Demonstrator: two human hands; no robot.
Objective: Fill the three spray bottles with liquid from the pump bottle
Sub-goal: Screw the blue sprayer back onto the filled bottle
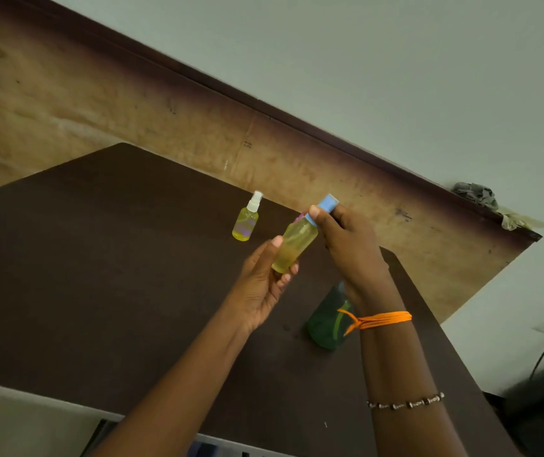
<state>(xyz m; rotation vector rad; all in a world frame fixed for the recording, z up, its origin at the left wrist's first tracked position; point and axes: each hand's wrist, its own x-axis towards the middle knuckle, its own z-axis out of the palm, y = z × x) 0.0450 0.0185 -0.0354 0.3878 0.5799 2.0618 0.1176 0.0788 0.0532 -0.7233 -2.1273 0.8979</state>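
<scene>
Yellow-filled spray bottle (293, 247) tilts up and away, left hand (264, 285) cradling its base, right hand (346, 245) pinching the blue cap (325, 207) at its far end.

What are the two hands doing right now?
Left hand: holds the body of the yellow spray bottle.
Right hand: grips that bottle's blue cap.

Dim flat light, soft focus, tilted wide-angle view, blurred corners
</scene>
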